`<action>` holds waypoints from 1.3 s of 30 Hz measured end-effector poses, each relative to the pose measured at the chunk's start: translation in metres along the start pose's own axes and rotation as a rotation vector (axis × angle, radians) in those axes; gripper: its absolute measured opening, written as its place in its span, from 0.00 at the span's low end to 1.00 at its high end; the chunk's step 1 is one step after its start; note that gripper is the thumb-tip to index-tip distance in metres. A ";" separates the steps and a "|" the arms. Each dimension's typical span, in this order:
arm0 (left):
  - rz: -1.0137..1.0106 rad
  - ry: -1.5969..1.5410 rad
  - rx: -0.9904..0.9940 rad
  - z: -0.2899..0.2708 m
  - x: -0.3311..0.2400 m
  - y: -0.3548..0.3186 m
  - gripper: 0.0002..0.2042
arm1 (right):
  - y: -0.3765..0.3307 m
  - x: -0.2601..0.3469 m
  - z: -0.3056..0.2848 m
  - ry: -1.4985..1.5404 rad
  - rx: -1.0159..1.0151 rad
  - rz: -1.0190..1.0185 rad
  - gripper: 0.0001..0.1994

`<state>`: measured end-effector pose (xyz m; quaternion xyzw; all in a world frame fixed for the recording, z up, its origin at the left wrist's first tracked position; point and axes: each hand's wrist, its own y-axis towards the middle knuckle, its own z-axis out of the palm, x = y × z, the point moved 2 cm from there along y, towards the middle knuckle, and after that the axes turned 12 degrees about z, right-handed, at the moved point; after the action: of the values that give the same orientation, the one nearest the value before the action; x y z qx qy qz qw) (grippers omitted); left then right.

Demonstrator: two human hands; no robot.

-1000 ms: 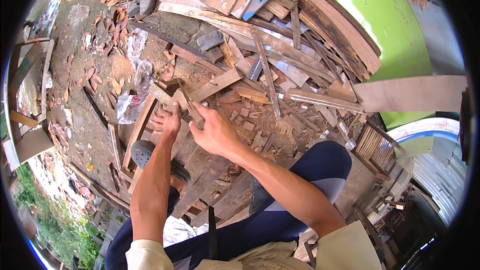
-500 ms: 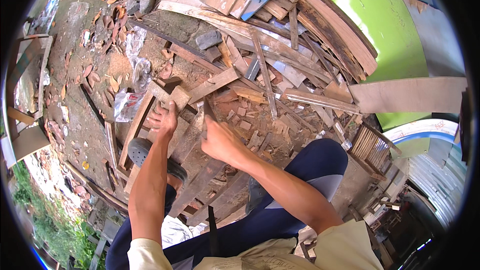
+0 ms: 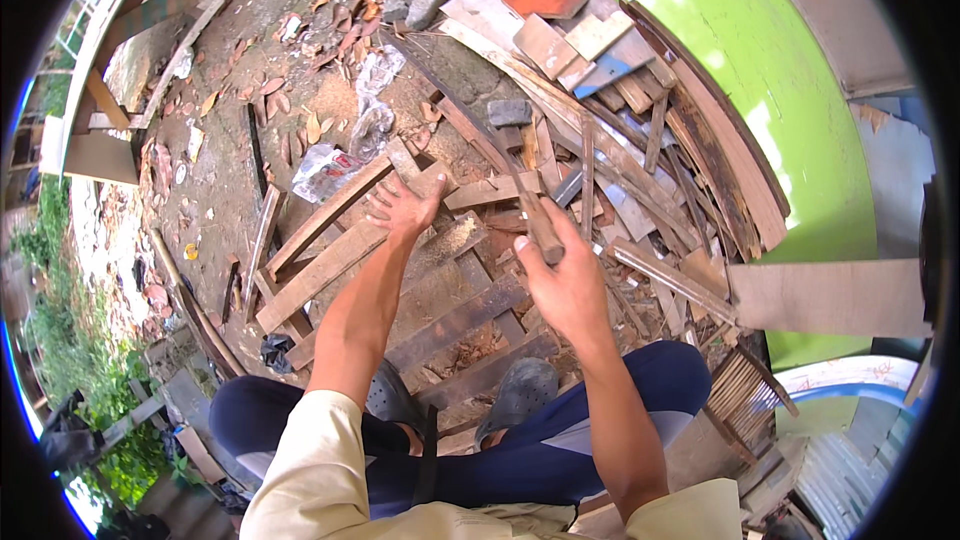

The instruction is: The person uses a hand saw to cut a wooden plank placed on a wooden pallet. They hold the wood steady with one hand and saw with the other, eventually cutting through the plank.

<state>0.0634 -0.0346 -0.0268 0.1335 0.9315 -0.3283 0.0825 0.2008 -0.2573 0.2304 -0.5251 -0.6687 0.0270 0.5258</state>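
Note:
My left hand point(image 3: 398, 208) lies spread on the upper end of a plank point(image 3: 335, 275), holding nothing. That plank slants from the lower left across other boards. To the right, my right hand point(image 3: 565, 275) is wrapped round the wooden handle point(image 3: 541, 228) of a tool. Its thin dark blade point(image 3: 517, 178) points away from me and shows nearly edge-on, so I cannot tell its exact kind. The tool is apart from the plank. Sawdust point(image 3: 462, 234) lies on a board between my hands. Two grey clogs point(image 3: 528, 390) are on my feet, just below the boards.
A heap of scrap boards point(image 3: 600, 140) spreads at the right, beside a lime-green panel point(image 3: 740, 70). A grey block point(image 3: 509, 113) and crumpled clear plastic point(image 3: 325, 172) lie beyond my hands. Dry leaves litter the ground at the left, near a wooden frame point(image 3: 128, 90).
My right hand has drawn the tool away from the plank to the right. My left foot has come off the boards to beside the right one. The view has shifted, and my left hand stays on the plank.

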 end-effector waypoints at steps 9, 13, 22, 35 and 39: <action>0.804 0.392 -0.157 0.032 -0.043 -0.058 0.52 | -0.055 0.006 -0.015 0.029 -0.172 -0.096 0.27; 1.223 0.141 0.309 0.036 -0.077 -0.079 0.46 | -0.081 0.009 -0.014 -0.034 -0.234 -0.117 0.27; 0.738 0.332 -0.121 0.033 0.010 -0.076 0.45 | -0.104 0.017 0.014 -0.094 -0.200 -0.243 0.28; 0.771 0.448 -0.002 0.033 0.005 -0.073 0.46 | -0.108 0.014 0.040 -0.201 -0.170 -0.283 0.26; 1.216 0.385 0.400 0.022 -0.013 -0.091 0.44 | -0.100 0.021 0.049 -0.152 -0.105 -0.230 0.26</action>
<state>0.0498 -0.1194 0.0130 0.7039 0.6096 -0.3599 0.0587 0.0999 -0.2615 0.2819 -0.4681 -0.7627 -0.0288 0.4453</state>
